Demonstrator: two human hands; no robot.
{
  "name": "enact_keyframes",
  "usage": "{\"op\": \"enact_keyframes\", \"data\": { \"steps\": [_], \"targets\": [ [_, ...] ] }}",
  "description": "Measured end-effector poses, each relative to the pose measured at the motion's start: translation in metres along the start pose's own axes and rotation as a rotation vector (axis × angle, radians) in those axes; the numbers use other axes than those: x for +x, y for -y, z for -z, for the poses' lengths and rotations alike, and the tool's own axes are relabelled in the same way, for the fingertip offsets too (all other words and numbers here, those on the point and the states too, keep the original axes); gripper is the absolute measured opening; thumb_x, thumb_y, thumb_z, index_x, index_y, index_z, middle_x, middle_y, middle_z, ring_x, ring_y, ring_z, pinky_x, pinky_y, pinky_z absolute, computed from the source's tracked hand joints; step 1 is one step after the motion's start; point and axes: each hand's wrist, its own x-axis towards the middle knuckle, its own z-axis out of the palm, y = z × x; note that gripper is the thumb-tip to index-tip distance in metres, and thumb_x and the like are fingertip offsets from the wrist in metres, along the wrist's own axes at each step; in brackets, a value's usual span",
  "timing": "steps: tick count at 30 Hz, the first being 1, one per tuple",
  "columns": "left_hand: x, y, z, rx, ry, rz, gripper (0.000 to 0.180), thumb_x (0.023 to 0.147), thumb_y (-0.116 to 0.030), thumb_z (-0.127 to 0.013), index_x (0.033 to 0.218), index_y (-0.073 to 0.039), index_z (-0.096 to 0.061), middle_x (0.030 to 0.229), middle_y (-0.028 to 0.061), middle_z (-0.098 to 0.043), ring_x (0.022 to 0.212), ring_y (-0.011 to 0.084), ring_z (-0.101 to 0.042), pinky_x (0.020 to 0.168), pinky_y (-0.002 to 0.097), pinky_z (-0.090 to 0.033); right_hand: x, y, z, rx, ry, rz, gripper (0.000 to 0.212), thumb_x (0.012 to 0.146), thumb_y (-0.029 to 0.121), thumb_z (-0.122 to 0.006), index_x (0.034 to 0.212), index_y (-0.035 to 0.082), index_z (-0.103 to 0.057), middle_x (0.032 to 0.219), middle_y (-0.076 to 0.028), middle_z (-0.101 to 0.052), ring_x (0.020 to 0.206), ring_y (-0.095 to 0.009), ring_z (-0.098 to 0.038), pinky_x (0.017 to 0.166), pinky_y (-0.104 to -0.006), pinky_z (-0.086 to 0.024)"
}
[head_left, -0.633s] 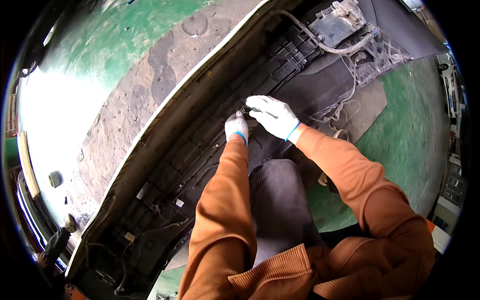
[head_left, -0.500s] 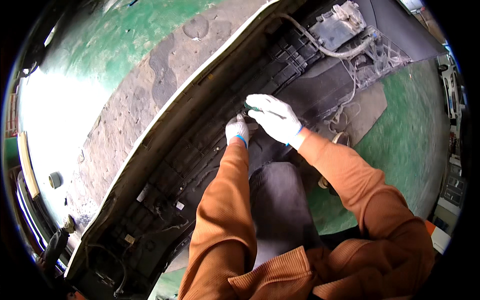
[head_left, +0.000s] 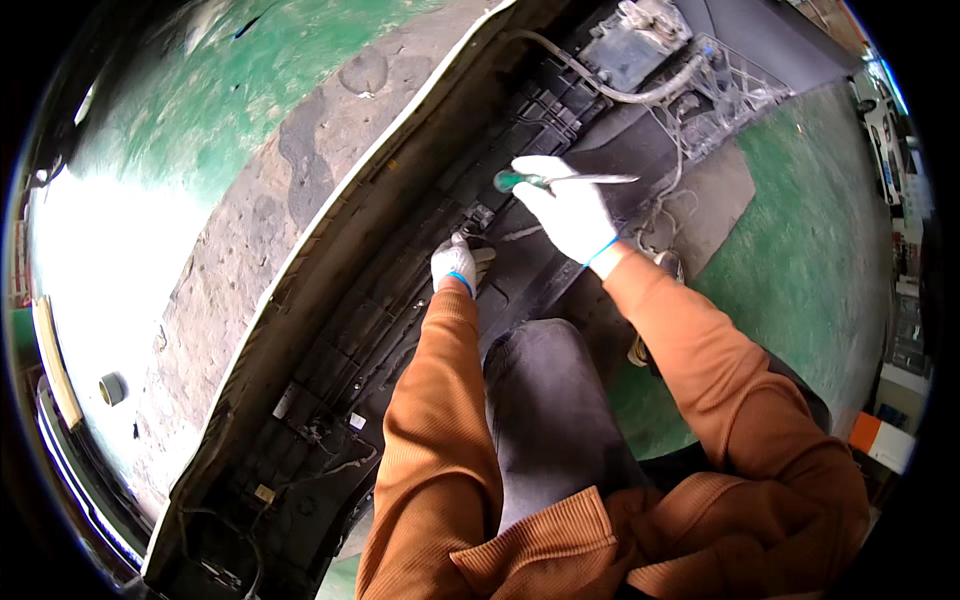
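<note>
A long car bumper (head_left: 330, 215) lies diagonally before me with its dark inner side facing up. In a white glove, my right hand (head_left: 575, 215) is raised over it, closed on a screwdriver (head_left: 598, 179); the green handle points left and the metal shaft points right. My left hand (head_left: 455, 262), also gloved in white, rests at the bumper's inner ribs. Its fingers are pinched beside a small dark fitting (head_left: 481, 215) and a thin wire (head_left: 520, 235); what they grip is hidden.
A thick grey cable (head_left: 650, 98) and loose wires (head_left: 660, 215) lie at the bumper's right end. My knee (head_left: 545, 350) is close to its near edge. A small round can (head_left: 111, 388) stands on the floor at left. At far right is an orange and white box (head_left: 880, 440).
My right hand has moved up and away from the left one, and the screwdriver's shaft now shows, turned to the right. The left hand stays by the same spot; the view has shifted slightly.
</note>
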Motion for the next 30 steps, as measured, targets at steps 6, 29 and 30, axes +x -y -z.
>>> {"op": "enact_keyframes", "data": {
  "steps": [6,29,30],
  "targets": [
    [0.008,0.004,-0.007,-0.002,0.082,0.024,0.046,0.114,-0.044,-0.034,0.139,-0.010,-0.053,0.105,0.0202,-0.079,0.094,0.0357,-0.075,0.081,0.0431,-0.057,-0.058,-0.042,0.078,0.133,-0.157,-0.230,0.027,0.099,0.017,-0.072,0.122,0.006,-0.068,0.106,-0.005,-0.073,0.097,-0.012,-0.067,0.087,-0.0299,-0.055],
    [-0.009,0.058,0.014,0.851,-0.145,-0.632,0.094,0.088,-0.039,-0.077,0.166,-0.013,-0.030,0.111,0.0132,-0.073,0.104,0.0315,-0.071,0.097,0.0407,-0.054,-0.237,-0.051,0.116,-0.074,0.181,-0.812,0.031,0.087,0.021,-0.077,0.112,0.003,-0.072,0.092,-0.011,-0.073,0.076,-0.021,-0.070,0.072,-0.0365,-0.057],
    [-0.013,0.053,0.016,0.781,-0.082,-0.585,0.094,0.089,-0.039,-0.078,0.166,-0.013,-0.030,0.113,0.0127,-0.074,0.105,0.0301,-0.071,0.098,0.0395,-0.054,-0.226,-0.054,0.120,-0.205,0.267,-0.739,0.031,0.085,0.021,-0.078,0.110,0.004,-0.073,0.095,-0.012,-0.075,0.082,-0.025,-0.071,0.077,-0.0373,-0.057]
  ]
}}
